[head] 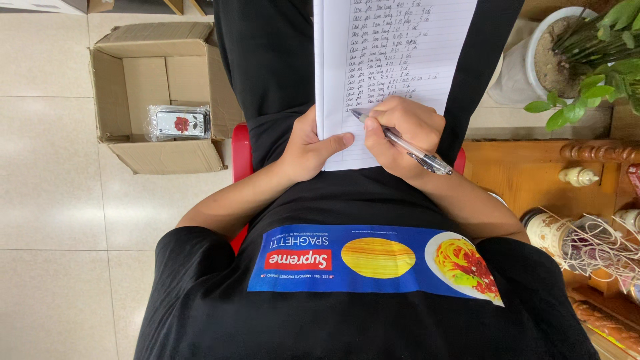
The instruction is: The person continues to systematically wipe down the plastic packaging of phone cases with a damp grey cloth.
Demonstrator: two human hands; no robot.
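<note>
Gripping a pen (403, 143) in right hand (400, 137) fingers, tip pointing upper-left, left hand (310, 147) fingers pinning notebook (387, 60) edge

There is a single view, from a camera worn on the person's head. It looks steeply down along the person's own chest and lap, so the black shirt (373, 313) fills the lower part of the picture, close to the lens. The lined notebook (393, 60) on the lap sits near the centre and top. The tiled floor (47, 200) with an open cardboard box (160, 93) lies at the left edge, a potted plant (587, 53) and a wooden shelf (533, 173) at the right.
</note>
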